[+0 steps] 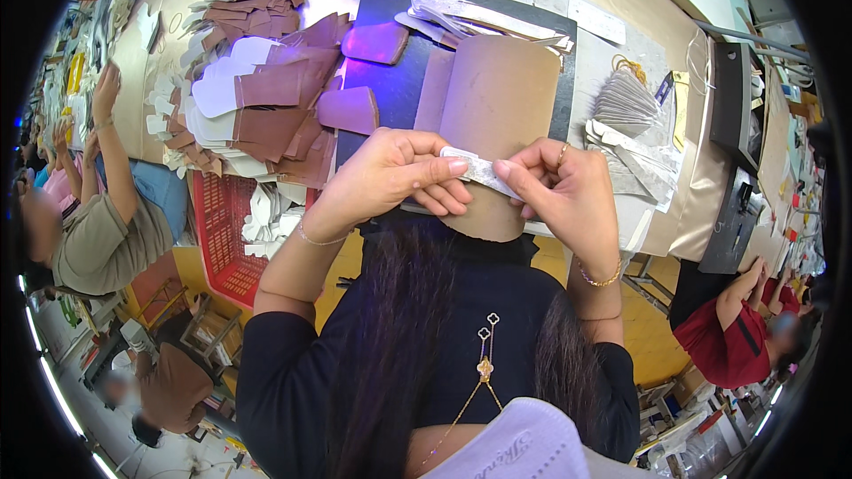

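Between both hands is a small pale, speckled strip (482, 172) of unclear material. My left hand (399, 173) is closed on its left end, thumb on top and fingers underneath. At the other end, my right hand (568, 191) pinches it with thumb and forefinger. Directly beneath the strip, a tan curved sheet (506, 80) lies over the dark mat (373, 80) and reaches past the table's near edge. Two loose brown rounded pieces (348, 110) rest on the mat, left of the sheet.
Brown and white cut pieces (275, 102) are heaped at left. Pale strips (479, 13) lie beyond the sheet; fanned grey pieces (626, 102) sit at right. A red crate (222, 248) holding white scraps stands below left. Other people work at left (111, 213) and right (728, 328).
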`<state>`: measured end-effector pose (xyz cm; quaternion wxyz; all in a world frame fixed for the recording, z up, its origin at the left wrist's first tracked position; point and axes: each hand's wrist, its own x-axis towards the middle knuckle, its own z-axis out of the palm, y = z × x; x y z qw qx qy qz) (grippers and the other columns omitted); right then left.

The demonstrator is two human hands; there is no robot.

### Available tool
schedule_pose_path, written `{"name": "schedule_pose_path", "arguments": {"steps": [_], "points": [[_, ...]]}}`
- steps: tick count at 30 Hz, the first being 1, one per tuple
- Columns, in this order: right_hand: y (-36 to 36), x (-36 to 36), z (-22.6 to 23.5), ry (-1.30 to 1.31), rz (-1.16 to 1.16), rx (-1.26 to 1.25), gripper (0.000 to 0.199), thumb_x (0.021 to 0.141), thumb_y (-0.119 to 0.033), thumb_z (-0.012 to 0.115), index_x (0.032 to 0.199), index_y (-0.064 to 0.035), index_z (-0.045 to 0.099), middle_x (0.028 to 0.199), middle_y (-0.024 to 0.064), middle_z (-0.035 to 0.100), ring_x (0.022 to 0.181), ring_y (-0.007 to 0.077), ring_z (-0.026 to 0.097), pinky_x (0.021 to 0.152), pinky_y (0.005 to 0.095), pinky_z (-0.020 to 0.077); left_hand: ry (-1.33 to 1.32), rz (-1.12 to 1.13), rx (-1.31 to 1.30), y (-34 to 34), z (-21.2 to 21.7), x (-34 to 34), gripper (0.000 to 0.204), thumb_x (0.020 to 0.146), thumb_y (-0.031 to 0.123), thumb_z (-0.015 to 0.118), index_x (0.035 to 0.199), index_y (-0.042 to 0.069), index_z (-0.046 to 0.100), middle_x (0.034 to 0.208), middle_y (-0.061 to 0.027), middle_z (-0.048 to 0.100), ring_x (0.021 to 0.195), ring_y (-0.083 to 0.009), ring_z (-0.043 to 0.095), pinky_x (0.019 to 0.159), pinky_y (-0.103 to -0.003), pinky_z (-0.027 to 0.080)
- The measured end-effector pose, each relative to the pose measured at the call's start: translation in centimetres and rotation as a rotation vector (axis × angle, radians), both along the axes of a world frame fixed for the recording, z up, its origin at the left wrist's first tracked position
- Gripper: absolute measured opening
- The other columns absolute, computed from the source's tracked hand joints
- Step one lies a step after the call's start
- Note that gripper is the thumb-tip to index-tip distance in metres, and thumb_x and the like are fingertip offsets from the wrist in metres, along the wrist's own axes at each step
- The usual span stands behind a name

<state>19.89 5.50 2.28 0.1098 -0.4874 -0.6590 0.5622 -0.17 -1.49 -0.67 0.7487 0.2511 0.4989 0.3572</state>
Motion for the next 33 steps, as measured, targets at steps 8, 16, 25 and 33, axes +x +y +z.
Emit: {"name": "schedule_pose_path", "arguments": {"steps": [8, 16, 25, 33], "points": [[-0.2, 0.1, -0.1, 0.017, -0.015, 0.010, 0.018, 0.081, -0.013, 0.071, 0.079, 0.0040, 0.066, 0.059, 0.0025, 0.061, 0.048, 0.0037, 0.053, 0.045, 0.0172, 0.0406, -0.010, -0.012, 0.012, 0.1, 0.0, -0.1, 0.025, 0.092, 0.018, 0.056, 0.096, -0.007, 0.060, 0.079, -0.0185, 0.068, 0.067, -0.0210, 0.069, 0.059, -0.025, 0.056], [0.2, 2.0, -0.8, 0.132, 0.051, -0.025, 0.016, 0.078, -0.005, 0.071, 0.089, 0.0035, 0.064, 0.076, 0.0041, 0.064, 0.067, 0.0054, 0.058, 0.060, 0.0189, 0.0457, 0.024, 0.004, 0.009, 0.1, -0.2, 0.0, 0.027, 0.092, 0.017, 0.055, 0.094, -0.009, 0.059, 0.077, -0.0187, 0.067, 0.066, -0.0216, 0.068, 0.059, -0.026, 0.056], [0.0, 2.1, -1.4, 0.140, -0.013, 0.027, 0.017, 0.077, -0.013, 0.073, 0.084, -0.0006, 0.063, 0.074, 0.0061, 0.065, 0.068, 0.0109, 0.062, 0.063, 0.0242, 0.0483, 0.006, -0.025, 0.036, 0.0, -1.1, -0.4, 0.027, 0.094, 0.019, 0.054, 0.095, -0.007, 0.060, 0.077, -0.0151, 0.067, 0.067, -0.0182, 0.068, 0.060, -0.024, 0.054], [-0.1, 2.1, -2.3, 0.131, -0.029, 0.086, 0.026, 0.075, -0.016, 0.075, 0.086, -0.0036, 0.054, 0.064, 0.0019, 0.055, 0.059, 0.0100, 0.052, 0.056, 0.0241, 0.0427, -0.026, -0.030, 0.021, 0.0, -1.4, -0.5, 0.026, 0.093, 0.018, 0.054, 0.096, -0.007, 0.059, 0.078, -0.0147, 0.067, 0.068, -0.0185, 0.068, 0.060, -0.024, 0.054]]}}
